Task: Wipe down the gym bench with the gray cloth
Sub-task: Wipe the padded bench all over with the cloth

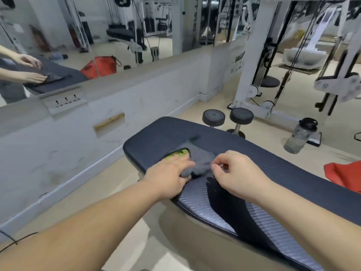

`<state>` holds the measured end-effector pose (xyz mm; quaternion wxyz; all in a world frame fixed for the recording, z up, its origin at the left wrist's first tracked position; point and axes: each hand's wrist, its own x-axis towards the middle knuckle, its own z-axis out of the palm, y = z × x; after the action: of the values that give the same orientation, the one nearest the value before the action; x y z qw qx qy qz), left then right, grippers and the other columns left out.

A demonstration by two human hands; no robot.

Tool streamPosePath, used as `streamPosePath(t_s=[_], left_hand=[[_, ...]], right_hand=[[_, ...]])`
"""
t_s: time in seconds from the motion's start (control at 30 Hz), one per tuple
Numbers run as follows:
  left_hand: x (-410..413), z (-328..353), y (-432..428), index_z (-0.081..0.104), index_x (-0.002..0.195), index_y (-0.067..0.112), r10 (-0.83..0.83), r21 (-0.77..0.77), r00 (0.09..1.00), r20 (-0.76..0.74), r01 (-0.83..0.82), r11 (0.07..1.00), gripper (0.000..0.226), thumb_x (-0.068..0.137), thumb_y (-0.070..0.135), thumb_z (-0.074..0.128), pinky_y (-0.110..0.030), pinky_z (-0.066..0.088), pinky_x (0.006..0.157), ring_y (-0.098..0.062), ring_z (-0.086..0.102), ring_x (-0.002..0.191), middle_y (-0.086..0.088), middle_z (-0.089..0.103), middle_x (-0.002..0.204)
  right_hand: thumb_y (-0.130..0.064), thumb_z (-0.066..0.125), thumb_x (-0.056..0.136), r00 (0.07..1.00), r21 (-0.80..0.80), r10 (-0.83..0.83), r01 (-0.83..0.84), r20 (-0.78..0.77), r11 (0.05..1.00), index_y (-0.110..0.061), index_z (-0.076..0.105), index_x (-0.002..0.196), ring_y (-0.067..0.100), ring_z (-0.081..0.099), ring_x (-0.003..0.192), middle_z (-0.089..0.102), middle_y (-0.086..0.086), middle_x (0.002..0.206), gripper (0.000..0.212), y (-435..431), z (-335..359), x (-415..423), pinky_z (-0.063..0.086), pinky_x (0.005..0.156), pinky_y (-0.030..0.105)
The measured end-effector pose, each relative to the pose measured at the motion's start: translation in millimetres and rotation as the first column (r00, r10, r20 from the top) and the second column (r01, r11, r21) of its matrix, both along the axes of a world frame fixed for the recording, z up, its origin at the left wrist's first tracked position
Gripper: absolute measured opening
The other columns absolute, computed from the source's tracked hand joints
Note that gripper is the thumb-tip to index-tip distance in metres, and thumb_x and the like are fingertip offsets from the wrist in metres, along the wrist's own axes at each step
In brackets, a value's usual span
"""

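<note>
The gym bench (273, 173) has a dark blue textured pad running from the middle to the lower right. A gray cloth (201, 161) with a green patch at its left edge lies flat near the pad's far end. My left hand (170, 175) rests flat on the cloth's left part, fingers spread and pressing down. My right hand (234, 171) hovers just right of the cloth with thumb and forefinger pinched together at the cloth's edge; whether they hold the fabric is unclear.
A low white wall (97, 133) with a mirror (88, 36) above runs along the left. Two dumbbells (226, 118) stand on the floor beyond the bench, a clear water bottle (298, 135) to the right, a red bag (343, 177) at the right edge, a cable machine (263, 65) behind.
</note>
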<state>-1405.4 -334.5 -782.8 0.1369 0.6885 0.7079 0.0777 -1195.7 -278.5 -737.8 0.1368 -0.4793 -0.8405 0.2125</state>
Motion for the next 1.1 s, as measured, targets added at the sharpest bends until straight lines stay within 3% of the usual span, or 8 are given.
streamPosePath(t_s=[0.13, 0.27, 0.5, 0.57, 0.67, 0.77, 0.9, 1.1], left_hand=[[52, 5, 8, 0.056, 0.129, 0.029, 0.220, 0.039, 0.972, -0.085, -0.218, 0.975, 0.036, 0.098, 0.044, 0.044, -0.037, 0.037, 0.110, -0.026, 0.043, 0.136, 0.000, 0.047, 0.147], [93, 27, -23, 0.057, 0.117, 0.044, 0.119, -0.056, 0.955, 0.272, -0.108, 0.993, 0.028, 0.094, 0.054, 0.046, -0.039, 0.050, 0.096, -0.022, 0.062, 0.113, 0.010, 0.067, 0.121], [64, 62, -16, 0.068, 0.117, 0.021, 0.273, -0.245, 0.112, 0.955, -0.216, 0.945, 0.021, 0.104, 0.028, 0.053, -0.034, 0.061, 0.083, -0.019, 0.075, 0.101, -0.006, 0.078, 0.113], [41, 54, -11, 0.071, 0.114, 0.025, 0.325, -0.243, 0.227, 0.918, -0.326, 0.914, 0.021, 0.101, 0.035, 0.057, -0.033, 0.060, 0.076, -0.016, 0.074, 0.094, -0.002, 0.078, 0.112], [4, 34, -5, 0.064, 0.126, 0.029, 0.472, -0.033, 0.743, 0.475, -0.520, 0.853, 0.041, 0.088, 0.044, 0.066, -0.043, 0.053, 0.099, -0.021, 0.065, 0.113, 0.002, 0.068, 0.128], [9, 29, -3, 0.042, 0.149, 0.039, 0.256, 0.164, 0.954, 0.154, -0.280, 0.946, 0.070, 0.084, 0.058, 0.062, -0.045, 0.029, 0.121, -0.027, 0.029, 0.149, 0.003, 0.034, 0.162], [31, 7, 3, 0.015, 0.154, 0.055, -0.147, -0.173, 0.988, -0.055, 0.136, 0.975, 0.067, 0.093, 0.066, 0.041, -0.051, -0.001, 0.126, -0.019, -0.009, 0.157, 0.014, -0.006, 0.170], [-34, -5, 30, 0.011, 0.153, 0.057, 0.077, -0.106, 0.984, -0.163, -0.095, 0.990, 0.054, 0.101, 0.060, 0.021, -0.045, 0.011, 0.126, -0.015, 0.004, 0.157, 0.016, 0.000, 0.170]], right_hand=[[-0.033, 0.056, 0.097, 0.998, -0.018, -0.039, 0.038, -0.042, 0.999, -0.032, 0.072, 0.100, 0.013, 0.063, 0.102, 0.064, -0.012, 0.103, 0.017, -11, -1, 24, 0.053, 0.092, 0.036], [-0.028, 0.054, 0.086, 0.996, -0.058, 0.011, -0.016, -0.085, 0.998, -0.025, 0.058, 0.142, 0.016, 0.051, 0.134, 0.055, -0.005, 0.141, 0.055, -23, -14, 40, 0.043, 0.113, 0.036], [-0.028, 0.064, 0.094, 0.932, 0.250, -0.039, 0.137, -0.359, 0.958, -0.020, 0.047, 0.151, 0.017, 0.042, 0.143, 0.048, -0.003, 0.151, 0.060, -13, 9, 39, 0.038, 0.116, 0.036], [-0.032, 0.063, 0.095, 0.949, 0.217, -0.047, 0.120, -0.312, 0.969, -0.023, 0.056, 0.143, 0.015, 0.046, 0.139, 0.052, -0.007, 0.146, 0.050, -14, 3, 34, 0.043, 0.110, 0.035], [-0.038, 0.062, 0.096, 0.982, 0.093, -0.002, 0.020, -0.191, 0.995, -0.027, 0.068, 0.130, 0.011, 0.054, 0.131, 0.059, -0.013, 0.133, 0.037, -12, -16, 25, 0.047, 0.107, 0.034], [-0.042, 0.059, 0.096, 0.997, 0.027, 0.040, -0.039, -0.069, 0.999, -0.031, 0.067, 0.131, 0.010, 0.056, 0.128, 0.062, -0.016, 0.130, 0.037, -6, -25, 19, 0.048, 0.108, 0.036], [-0.042, 0.057, 0.096, 1.000, 0.033, -0.027, 0.027, 0.012, 0.999, -0.031, 0.069, 0.128, 0.012, 0.058, 0.126, 0.064, -0.014, 0.127, 0.035, 16, -32, 15, 0.049, 0.105, 0.037], [-0.040, 0.055, 0.097, 0.989, -0.006, -0.009, 0.010, 0.151, 1.000, -0.028, 0.068, 0.126, 0.019, 0.057, 0.124, 0.063, -0.008, 0.125, 0.034, 43, -26, 5, 0.050, 0.103, 0.040]])
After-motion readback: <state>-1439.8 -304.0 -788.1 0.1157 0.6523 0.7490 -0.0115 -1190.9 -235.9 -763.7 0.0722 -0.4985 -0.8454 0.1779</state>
